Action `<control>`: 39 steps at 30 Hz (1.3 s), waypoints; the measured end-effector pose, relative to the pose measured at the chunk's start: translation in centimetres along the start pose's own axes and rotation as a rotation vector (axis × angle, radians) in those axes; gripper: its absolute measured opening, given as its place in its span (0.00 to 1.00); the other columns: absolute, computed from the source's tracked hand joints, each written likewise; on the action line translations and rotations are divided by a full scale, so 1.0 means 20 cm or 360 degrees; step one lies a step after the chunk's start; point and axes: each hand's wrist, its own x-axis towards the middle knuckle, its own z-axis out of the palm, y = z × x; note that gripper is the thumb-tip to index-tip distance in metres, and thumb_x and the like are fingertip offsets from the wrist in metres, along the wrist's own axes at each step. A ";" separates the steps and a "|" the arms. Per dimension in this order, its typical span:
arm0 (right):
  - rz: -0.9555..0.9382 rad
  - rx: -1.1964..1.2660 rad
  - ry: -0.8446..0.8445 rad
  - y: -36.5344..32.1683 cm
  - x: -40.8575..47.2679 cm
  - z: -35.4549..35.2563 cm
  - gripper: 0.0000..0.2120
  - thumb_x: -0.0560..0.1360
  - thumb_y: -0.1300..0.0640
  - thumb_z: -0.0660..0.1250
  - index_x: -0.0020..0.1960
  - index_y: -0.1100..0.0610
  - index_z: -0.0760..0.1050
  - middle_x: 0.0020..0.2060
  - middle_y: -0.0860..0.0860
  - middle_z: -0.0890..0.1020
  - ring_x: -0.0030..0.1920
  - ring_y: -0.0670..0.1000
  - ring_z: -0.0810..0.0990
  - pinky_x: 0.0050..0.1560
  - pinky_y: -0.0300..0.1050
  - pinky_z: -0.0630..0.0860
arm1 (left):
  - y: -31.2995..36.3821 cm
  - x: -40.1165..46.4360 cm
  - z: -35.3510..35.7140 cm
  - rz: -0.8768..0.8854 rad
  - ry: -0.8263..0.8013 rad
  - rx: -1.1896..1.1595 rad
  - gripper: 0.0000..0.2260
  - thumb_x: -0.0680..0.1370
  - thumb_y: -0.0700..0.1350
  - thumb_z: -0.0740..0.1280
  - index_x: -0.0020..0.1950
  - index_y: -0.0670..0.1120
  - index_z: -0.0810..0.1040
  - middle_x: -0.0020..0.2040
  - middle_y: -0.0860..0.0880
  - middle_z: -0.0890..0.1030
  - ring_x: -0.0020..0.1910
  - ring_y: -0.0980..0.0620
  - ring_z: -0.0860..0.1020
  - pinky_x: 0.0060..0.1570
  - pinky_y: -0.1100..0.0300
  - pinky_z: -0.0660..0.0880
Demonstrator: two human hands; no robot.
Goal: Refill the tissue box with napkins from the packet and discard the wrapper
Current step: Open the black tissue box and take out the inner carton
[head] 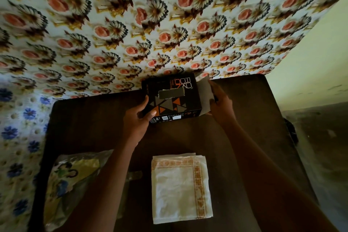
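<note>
A black tissue box (pixel 170 98) with orange and grey triangles and a slot on top stands at the far middle of the dark table (pixel 244 118). My left hand (pixel 138 119) grips its near left corner. My right hand (pixel 221 104) holds the grey end flap (pixel 204 93), which is swung open on the box's right side. A stack of white napkins (pixel 180 188) with an orange patterned border lies flat near the front middle of the table. The crumpled clear wrapper (pixel 72 182) with yellow, green and blue print lies at the front left, partly behind my left forearm.
The table stands against a wall with rose-and-feather wallpaper (pixel 169 24). A white sheet with blue flowers (pixel 20 128) hangs to the left. On the right are a plain pale wall (pixel 320 62) and a dim floor area beyond the table's right edge.
</note>
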 end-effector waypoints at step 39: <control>-0.0817 -0.0959 -0.0341 -0.35 -0.23 -0.07 0.43 0.66 0.39 0.77 0.74 0.29 0.57 0.80 0.53 0.36 0.79 0.65 0.38 0.71 0.78 0.55 | 0.44 -0.20 -0.03 0.0238 -0.0072 -0.0554 0.17 0.62 0.37 0.60 0.44 0.45 0.84 0.63 0.47 0.79 0.49 0.64 0.78 0.39 0.63 0.73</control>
